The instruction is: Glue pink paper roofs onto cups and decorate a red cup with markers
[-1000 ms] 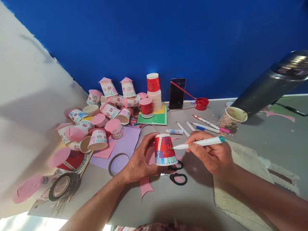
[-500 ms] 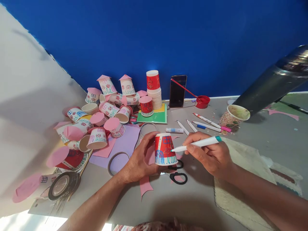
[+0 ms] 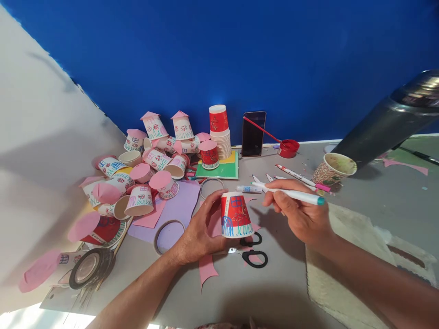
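Observation:
My left hand (image 3: 200, 228) grips an upside-down red paper cup (image 3: 235, 214) with a blue window and blue scribbles drawn on it, held just above the grey table (image 3: 240, 292). My right hand (image 3: 298, 212) holds a white marker with a teal end (image 3: 291, 194), lying nearly level with its tip raised off the cup, pointing left above the other pens. Black-handled scissors (image 3: 252, 256) lie right below the cup.
A heap of decorated cups with pink paper roofs (image 3: 147, 160) fills the left. A stack of cups (image 3: 219, 132), a phone (image 3: 253, 133) and a red paint lid (image 3: 288, 147) stand by the blue wall. Pens (image 3: 295, 173), a used cup (image 3: 332, 168), tape roll (image 3: 87, 267).
My right hand lifted the marker tip off the cup's side and swung it up and back, now nearly horizontal. The left hand keeps holding the cup in place.

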A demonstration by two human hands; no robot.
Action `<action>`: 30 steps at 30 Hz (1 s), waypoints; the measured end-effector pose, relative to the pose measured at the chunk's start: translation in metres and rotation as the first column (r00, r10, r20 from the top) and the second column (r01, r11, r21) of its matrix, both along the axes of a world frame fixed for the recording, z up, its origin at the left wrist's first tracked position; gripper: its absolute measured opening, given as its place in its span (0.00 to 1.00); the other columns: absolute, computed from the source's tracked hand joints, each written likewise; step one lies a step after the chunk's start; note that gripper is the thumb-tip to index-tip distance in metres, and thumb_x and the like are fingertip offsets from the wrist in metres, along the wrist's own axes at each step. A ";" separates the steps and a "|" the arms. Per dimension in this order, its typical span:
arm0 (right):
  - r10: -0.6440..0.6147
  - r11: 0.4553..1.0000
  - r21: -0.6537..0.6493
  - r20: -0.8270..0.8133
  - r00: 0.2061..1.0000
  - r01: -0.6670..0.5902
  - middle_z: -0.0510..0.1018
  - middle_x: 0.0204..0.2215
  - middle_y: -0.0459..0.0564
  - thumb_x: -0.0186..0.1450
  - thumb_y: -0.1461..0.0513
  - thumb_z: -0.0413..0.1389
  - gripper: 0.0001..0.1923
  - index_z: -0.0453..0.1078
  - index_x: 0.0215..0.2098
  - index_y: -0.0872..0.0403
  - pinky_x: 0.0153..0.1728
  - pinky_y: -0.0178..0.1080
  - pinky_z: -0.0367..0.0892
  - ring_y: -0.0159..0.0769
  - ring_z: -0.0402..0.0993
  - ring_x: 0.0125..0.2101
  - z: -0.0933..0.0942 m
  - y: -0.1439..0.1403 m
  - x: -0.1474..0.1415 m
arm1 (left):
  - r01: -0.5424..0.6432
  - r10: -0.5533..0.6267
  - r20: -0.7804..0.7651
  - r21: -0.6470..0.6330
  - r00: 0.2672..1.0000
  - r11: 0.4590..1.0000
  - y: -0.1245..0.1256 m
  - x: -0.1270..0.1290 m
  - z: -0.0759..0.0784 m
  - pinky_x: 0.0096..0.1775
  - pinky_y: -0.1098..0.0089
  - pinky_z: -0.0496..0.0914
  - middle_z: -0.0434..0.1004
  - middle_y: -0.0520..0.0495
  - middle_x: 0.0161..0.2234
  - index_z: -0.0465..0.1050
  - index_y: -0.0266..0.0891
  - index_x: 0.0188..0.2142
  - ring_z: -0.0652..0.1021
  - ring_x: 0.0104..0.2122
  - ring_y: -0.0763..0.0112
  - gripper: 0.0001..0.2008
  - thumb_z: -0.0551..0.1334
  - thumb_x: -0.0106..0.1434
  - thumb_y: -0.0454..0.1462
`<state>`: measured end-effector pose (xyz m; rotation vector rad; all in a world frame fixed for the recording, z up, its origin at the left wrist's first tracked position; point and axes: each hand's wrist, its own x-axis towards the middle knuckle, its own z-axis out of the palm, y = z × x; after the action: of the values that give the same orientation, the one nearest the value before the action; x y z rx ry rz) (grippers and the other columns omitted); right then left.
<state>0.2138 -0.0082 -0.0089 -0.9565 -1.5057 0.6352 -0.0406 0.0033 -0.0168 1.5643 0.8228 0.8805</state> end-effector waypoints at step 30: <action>0.122 0.984 0.062 0.456 0.882 -0.169 0.77 0.57 0.62 0.59 0.44 0.72 0.48 0.62 0.69 0.50 0.55 0.58 0.73 0.57 0.76 0.55 -0.034 0.024 0.006 | 0.048 -0.050 0.035 0.061 0.998 0.997 -0.001 -0.010 -0.007 0.72 0.43 0.59 0.49 0.41 0.78 0.50 0.56 0.76 0.57 0.76 0.43 0.51 0.75 0.60 0.41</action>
<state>0.2197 0.0159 -0.0427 -0.9598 -2.0201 0.4527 -0.0501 0.0026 -0.0238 1.6097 0.7348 0.9029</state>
